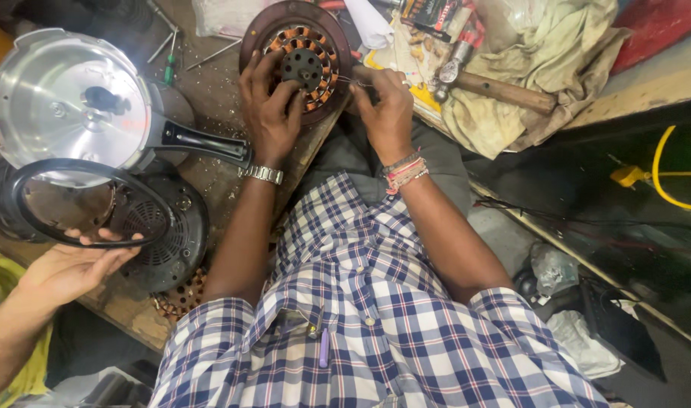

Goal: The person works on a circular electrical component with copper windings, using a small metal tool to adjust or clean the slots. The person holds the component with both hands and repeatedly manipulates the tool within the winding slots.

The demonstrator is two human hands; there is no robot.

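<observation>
While your left hand [270, 106] pins the copper-wound stator [300, 57] on the tabletop [209, 91], grip closed on its rim, your right hand [383, 102] pinches a thin wire [349, 80] beside it; winding seems underway, needing steady tension.

Round motor stator w/ copper-coloured wire coils [304, 64]: matt dark metal core, coils dully shiny. Polished silver metal pressure-cooker lid [66, 98]: mirror-glossy, w/ smooth black plastic handle. Thin black rubber ring gasket [81, 204]: matt. Wooden-handled metal hammer [496, 89]: wood worn, head dull. Crumpled pale cloth [542, 68]: rough, stained. Brown wooden workbench [209, 98]: scuffed, gritty. Metal-link wristwatch [262, 174] on left wrist: shiny.
</observation>
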